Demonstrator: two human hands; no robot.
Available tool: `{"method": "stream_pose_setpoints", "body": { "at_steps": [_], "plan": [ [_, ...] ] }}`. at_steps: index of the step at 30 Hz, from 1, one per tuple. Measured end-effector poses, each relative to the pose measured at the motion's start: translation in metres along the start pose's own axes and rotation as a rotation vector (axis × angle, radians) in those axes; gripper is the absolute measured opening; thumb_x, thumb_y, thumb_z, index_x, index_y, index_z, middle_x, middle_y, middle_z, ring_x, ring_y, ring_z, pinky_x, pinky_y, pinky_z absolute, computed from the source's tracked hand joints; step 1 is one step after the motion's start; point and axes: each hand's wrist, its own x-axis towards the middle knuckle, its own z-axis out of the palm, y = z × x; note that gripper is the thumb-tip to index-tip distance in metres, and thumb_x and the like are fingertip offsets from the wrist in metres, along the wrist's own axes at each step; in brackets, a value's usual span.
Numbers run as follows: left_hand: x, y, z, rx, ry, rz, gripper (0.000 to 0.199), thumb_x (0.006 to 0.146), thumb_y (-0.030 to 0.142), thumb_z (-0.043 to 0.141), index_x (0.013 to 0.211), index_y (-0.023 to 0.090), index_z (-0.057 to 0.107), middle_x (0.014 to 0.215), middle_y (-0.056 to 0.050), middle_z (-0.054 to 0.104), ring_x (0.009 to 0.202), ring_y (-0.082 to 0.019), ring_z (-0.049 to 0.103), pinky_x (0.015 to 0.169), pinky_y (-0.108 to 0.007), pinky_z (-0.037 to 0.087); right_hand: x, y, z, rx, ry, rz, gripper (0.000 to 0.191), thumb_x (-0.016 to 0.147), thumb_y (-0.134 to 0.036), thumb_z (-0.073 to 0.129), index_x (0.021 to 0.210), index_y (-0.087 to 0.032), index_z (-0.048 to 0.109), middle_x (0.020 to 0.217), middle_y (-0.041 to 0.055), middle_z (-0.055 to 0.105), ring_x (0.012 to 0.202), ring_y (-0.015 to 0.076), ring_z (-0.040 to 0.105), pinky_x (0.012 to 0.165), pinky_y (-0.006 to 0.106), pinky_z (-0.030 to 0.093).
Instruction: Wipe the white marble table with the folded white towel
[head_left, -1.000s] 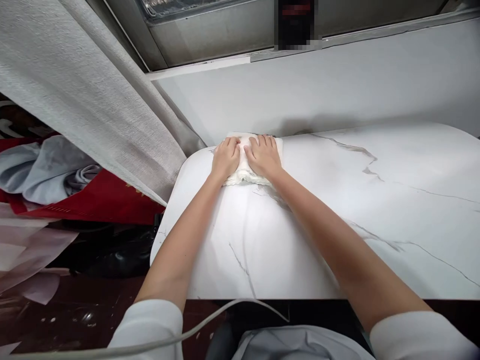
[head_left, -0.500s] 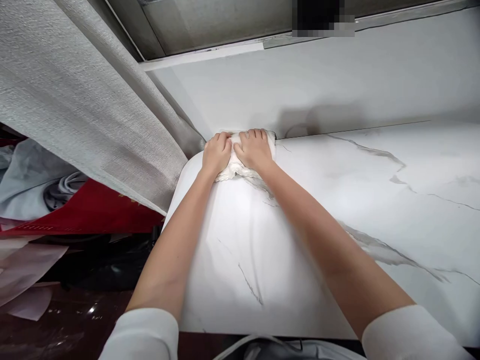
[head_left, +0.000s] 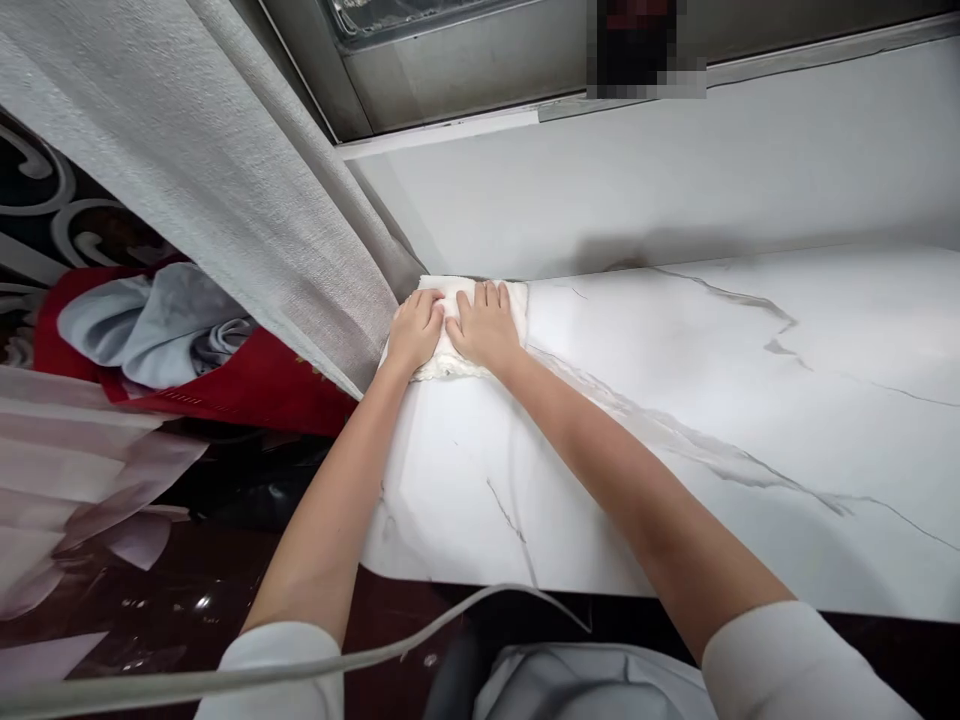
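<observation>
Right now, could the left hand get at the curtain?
Probably yes: the left hand, resting on the cloth, is close beside the curtain, and nothing seems to stand between them.

Site: indoor room, most likely a home; exact room type cannot be told. Evidence: long grey curtain at 10 o'clock; grey fabric lying in red cloth at 9 o'clock; glossy dark-red floor at 8 o'clock; white marble-patterned tabletop toward 3 o'clock, along a pale wall; metal frame at 12 o'clock.
</observation>
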Motion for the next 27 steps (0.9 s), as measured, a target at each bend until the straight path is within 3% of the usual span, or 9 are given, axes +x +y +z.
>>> {"method": "stream_pose_setpoints", "body": {
  "at_steps": [6, 14, 19, 23, 27],
  "plan": [
    [-0.047, 0.014, -0.02, 0.001, -0.058, 0.024, 0.032, 0.096, 0.028, 0.033, 0.116, 0.021, 0.056, 0.128, -0.012, 0.063, 0.123, -0.026, 0.055, 0.111, -0.046, 0.037, -0.049, -0.023, -0.015, 0.018, 0.013, 0.007, 0.054, 0.101, -0.037, 0.04, 0.139, -0.001, 0.051, 0.147, 0.0297, 0.046, 0.142, 0.0393, 0.036, 0.118, 0.061, 0.016],
    [-0.156, 0.043, -0.054, 0.1, -0.034, 0.075, 0.037, 0.098, 0.033, 0.03, 0.124, 0.021, 0.053, 0.132, -0.012, 0.062, 0.124, -0.029, 0.055, 0.11, -0.046, 0.038, -0.141, -0.057, -0.049, 0.032, -0.044, -0.095, 0.058, 0.099, -0.037, 0.043, 0.143, -0.001, 0.049, 0.149, 0.0312, 0.044, 0.142, 0.0405, 0.038, 0.119, 0.06, 0.018],
    [-0.211, 0.052, -0.074, 0.101, -0.001, 0.051, 0.035, 0.099, 0.035, 0.032, 0.122, 0.022, 0.054, 0.131, -0.012, 0.063, 0.123, -0.03, 0.056, 0.11, -0.048, 0.038, -0.179, -0.077, -0.064, 0.042, -0.086, -0.178, 0.06, 0.098, -0.04, 0.044, 0.144, -0.002, 0.05, 0.148, 0.0301, 0.046, 0.138, 0.0408, 0.043, 0.118, 0.06, 0.023],
    [-0.23, 0.04, -0.087, 0.061, -0.003, 0.008, 0.032, 0.099, 0.036, 0.034, 0.122, 0.026, 0.054, 0.131, -0.009, 0.063, 0.125, -0.029, 0.056, 0.11, -0.049, 0.038, -0.188, -0.097, -0.063, 0.059, -0.091, -0.215, 0.061, 0.098, -0.043, 0.043, 0.143, -0.003, 0.05, 0.147, 0.0307, 0.047, 0.137, 0.0422, 0.043, 0.117, 0.062, 0.023],
    [-0.224, 0.022, -0.094, 0.047, -0.004, -0.025, 0.033, 0.098, 0.037, 0.034, 0.121, 0.025, 0.054, 0.131, -0.011, 0.062, 0.126, -0.03, 0.055, 0.11, -0.049, 0.039, -0.178, -0.11, -0.053, 0.067, -0.04, -0.245, 0.057, 0.099, -0.041, 0.039, 0.14, -0.004, 0.052, 0.144, 0.0304, 0.049, 0.135, 0.042, 0.045, 0.117, 0.061, 0.021]
  ]
}}
